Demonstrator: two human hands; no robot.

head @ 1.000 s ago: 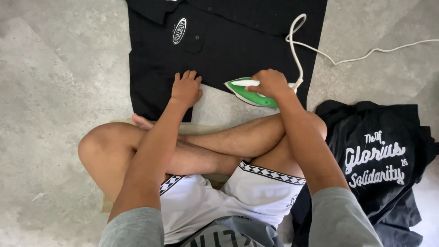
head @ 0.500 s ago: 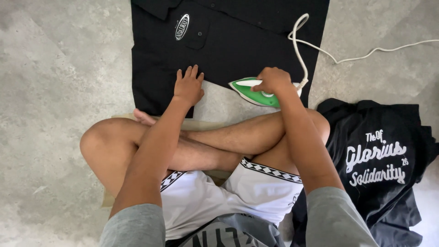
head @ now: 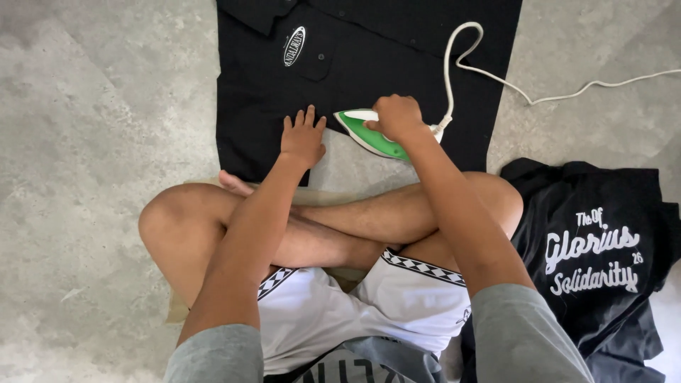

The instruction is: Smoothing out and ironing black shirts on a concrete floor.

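A black button shirt (head: pixel 369 64) with a white oval chest emblem lies spread flat on the grey floor in front of my crossed legs. My left hand (head: pixel 303 138) presses flat on its lower hem, fingers apart. My right hand (head: pixel 397 117) grips the handle of a green and white iron (head: pixel 365 135), whose tip points left toward my left hand. The iron rests near the shirt's bottom edge. Its white cord (head: pixel 511 85) loops up over the shirt and runs off to the right.
A crumpled black T-shirt (head: pixel 603 241) with white lettering lies on the floor at my right knee. Grey concrete floor (head: pixel 99 142) surrounds everything. I sit cross-legged in white shorts (head: pixel 397 305) on a flat brown sheet.
The iron and my right hand have slid slightly left along the shirt's hem toward my left hand, which stays pressed on the fabric.
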